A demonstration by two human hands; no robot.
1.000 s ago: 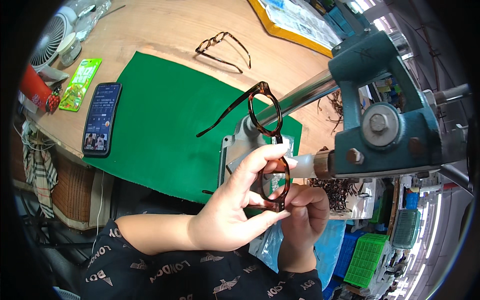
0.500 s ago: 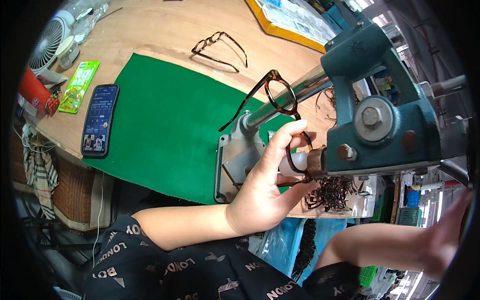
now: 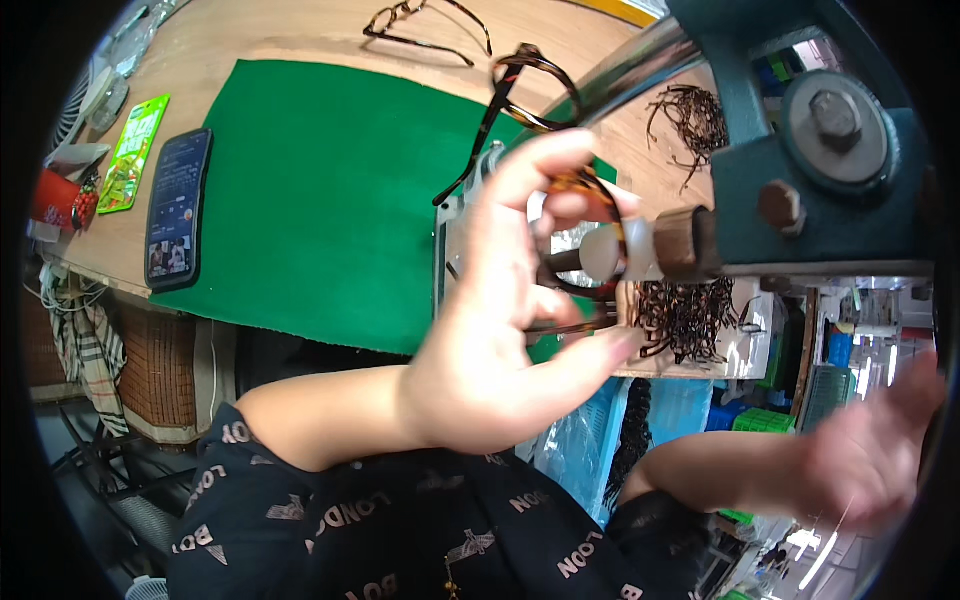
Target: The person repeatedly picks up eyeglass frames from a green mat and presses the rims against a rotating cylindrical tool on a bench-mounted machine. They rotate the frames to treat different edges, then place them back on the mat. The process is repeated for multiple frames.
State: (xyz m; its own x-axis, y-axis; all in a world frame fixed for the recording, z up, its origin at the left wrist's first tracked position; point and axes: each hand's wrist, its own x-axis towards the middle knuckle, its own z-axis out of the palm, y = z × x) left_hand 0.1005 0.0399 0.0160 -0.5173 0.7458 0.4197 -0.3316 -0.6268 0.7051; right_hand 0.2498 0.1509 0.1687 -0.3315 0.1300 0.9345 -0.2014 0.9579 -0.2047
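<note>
My left hand [image 3: 480,320] is closed on a tortoiseshell eyeglass frame [image 3: 540,65], pinching one rim between fingers and thumb. The held rim stands at the white plastic tip [image 3: 600,254] of a teal metal press [image 3: 745,190]; the tip shows through its opening. The other rim and a dark temple point up and away to the left. A brown metal collar [image 3: 677,243] joins the white tip to the press. My right hand [image 3: 865,450] is at the far right, below the press, smeared by motion; its fingers cannot be made out.
A green mat [image 3: 310,210] covers part of the wooden table, with a phone [image 3: 180,205] on its left edge. Another eyeglass frame [image 3: 415,45] lies behind it. Piles of dark temples [image 3: 690,318] sit under the press. A green packet [image 3: 132,155] lies left of the phone.
The view has shifted nearer the press, so the press and my left hand look larger. The held eyeglass frame stays by the white tip. My right hand is moving, slightly lower relative to the press.
</note>
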